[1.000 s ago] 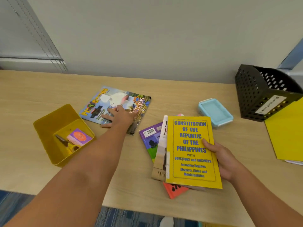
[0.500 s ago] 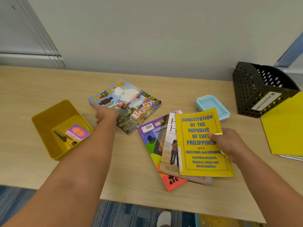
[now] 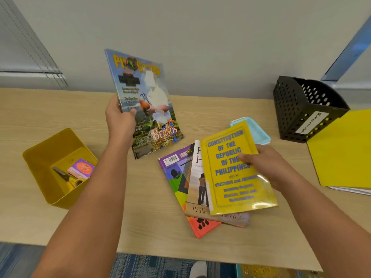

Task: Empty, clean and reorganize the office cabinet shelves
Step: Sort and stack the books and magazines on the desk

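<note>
Left hand [image 3: 120,119] grips the magazine [image 3: 146,105] above the desk [image 3: 30,117]; right hand [image 3: 267,165] pinches the yellow book [image 3: 230,173] atop the pile. Sorting looks barely begun.

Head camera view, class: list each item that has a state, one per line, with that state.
Glossy colourful magazine: lifted, tilted, gripped by left hand.
Yellow paperback Constitution book: atop book stack, pinched by right hand.
Yellow plastic bin: open, holding scissors and a card.
Black perforated file holder: empty as far as visible.
</note>
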{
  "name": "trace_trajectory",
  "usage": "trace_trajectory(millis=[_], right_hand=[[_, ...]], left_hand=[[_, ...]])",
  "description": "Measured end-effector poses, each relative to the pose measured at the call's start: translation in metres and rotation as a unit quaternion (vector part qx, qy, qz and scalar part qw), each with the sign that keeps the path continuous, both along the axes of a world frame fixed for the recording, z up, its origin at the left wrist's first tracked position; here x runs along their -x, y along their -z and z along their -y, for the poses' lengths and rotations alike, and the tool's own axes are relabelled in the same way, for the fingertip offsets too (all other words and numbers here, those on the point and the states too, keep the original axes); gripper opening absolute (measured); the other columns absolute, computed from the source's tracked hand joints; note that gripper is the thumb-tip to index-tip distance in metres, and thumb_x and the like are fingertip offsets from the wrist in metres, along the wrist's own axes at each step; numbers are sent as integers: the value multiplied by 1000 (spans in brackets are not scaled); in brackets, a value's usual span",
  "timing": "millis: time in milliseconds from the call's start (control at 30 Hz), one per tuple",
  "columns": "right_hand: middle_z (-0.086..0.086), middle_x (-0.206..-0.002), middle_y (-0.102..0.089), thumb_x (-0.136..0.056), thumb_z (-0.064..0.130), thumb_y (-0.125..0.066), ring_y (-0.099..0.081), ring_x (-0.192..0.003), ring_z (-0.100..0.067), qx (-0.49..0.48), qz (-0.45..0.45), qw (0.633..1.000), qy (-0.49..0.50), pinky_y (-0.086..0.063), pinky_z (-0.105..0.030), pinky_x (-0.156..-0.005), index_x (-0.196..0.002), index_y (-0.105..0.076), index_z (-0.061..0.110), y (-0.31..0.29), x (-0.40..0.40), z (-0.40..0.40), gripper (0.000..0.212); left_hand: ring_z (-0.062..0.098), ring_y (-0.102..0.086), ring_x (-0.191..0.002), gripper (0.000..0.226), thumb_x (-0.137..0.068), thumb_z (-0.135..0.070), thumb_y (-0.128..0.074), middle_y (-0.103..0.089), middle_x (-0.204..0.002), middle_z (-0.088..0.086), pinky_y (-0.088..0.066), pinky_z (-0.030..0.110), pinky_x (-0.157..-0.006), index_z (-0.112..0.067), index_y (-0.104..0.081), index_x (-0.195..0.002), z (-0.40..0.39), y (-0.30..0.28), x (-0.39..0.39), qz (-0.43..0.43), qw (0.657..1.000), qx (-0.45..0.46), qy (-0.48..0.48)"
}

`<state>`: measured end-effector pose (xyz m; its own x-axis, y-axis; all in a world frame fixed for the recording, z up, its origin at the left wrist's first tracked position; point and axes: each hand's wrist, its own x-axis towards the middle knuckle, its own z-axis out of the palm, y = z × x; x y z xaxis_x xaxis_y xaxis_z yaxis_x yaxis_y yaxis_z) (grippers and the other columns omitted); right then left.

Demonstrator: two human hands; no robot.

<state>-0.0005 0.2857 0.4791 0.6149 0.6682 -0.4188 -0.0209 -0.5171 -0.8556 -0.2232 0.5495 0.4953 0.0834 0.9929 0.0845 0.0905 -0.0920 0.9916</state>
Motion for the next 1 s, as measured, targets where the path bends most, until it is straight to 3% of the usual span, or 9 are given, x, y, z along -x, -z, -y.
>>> trace_trajectory(millis=[133, 267, 333, 400, 467, 567, 767, 900, 1000], right_hand=[[7, -107, -72, -84, 17, -79, -69, -85, -3, 65, 69, 982, -161, -55, -23, -78, -116, -66, 19, 10, 8, -16, 34], [-3, -153, -29, -79, 34, -83, -43, -133, -17, 163, 174, 950, -203, -39, -30, -105, -135, -58, 17, 27, 0, -17, 63], [-6, -144, -45, -75, 31, -87, -54, -123, -20, 143, 152, 963, -171, -46, -34, -101, -128, -62, 19, 29, -4, -17, 60], [-4, -119, -67, -73, 23, -89, -67, -100, -20, 130, 128, 972, -146, -55, -38, -89, -118, -66, 20, 28, -6, -18, 51], [-5, -106, -72, -73, 19, -88, -70, -89, -23, 131, 152, 972, -120, -57, -40, -84, -112, -68, 16, 29, -6, -21, 44], [-9, -101, -71, -75, 16, -86, -71, -82, -25, 127, 176, 972, -91, -59, -42, -79, -106, -68, 14, 28, -8, -24, 36], [1, -104, -71, -76, 6, -84, -72, -87, -23, 97, 81, 982, -141, -59, -46, -83, -118, -60, 25, 22, -15, -25, 52], [-1, -112, -63, -71, 16, -89, -64, -100, -24, 89, 217, 961, -147, -55, -46, -88, -110, -68, 23, 20, -16, -31, 45], [0, -117, -53, -70, 13, -89, -52, -111, -20, 28, 271, 953, -131, -41, -29, -90, -116, -69, 19, 18, -14, -31, 51]], left_hand=[[9, -68, -106, 42, -91, 8, -57, -71, -114, -4, -56, 34, -91, -21, -61, -121, 20, -28, 3, 9, 997, -41, 59], [9, -69, -104, 46, -90, 13, -55, -73, -111, -5, -56, 25, -82, -16, -61, -125, 42, -41, 10, 28, 992, -59, 105], [11, -70, -104, 49, -88, 16, -55, -74, -108, -6, -56, 26, -83, -18, -61, -122, 50, -41, 16, 31, 989, -68, 125], [12, -69, -106, 51, -88, 16, -54, -73, -111, -4, -56, 30, -87, -22, -61, -122, 55, -40, 21, 20, 988, -68, 139], [12, -69, -106, 50, -89, 15, -54, -73, -112, -4, -56, 33, -88, -23, -61, -120, 58, -38, 26, 16, 988, -65, 141], [10, -69, -105, 49, -90, 15, -54, -73, -109, -7, -57, 28, -84, -22, -61, -122, 61, -35, 32, 12, 990, -62, 129], [9, -68, -105, 50, -91, 14, -54, -73, -110, -8, -57, 33, -87, -24, -60, -123, 63, -35, 38, -3, 992, -52, 118], [10, -67, -109, 55, -91, 13, -54, -72, -114, -6, -55, 43, -95, -35, -60, -117, 66, -35, 37, -17, 991, -54, 124], [8, -66, -109, 53, -92, 12, -54, -71, -115, -7, -55, 40, -95, -33, -60, -120, 68, -35, 35, -23, 990, -57, 127]])
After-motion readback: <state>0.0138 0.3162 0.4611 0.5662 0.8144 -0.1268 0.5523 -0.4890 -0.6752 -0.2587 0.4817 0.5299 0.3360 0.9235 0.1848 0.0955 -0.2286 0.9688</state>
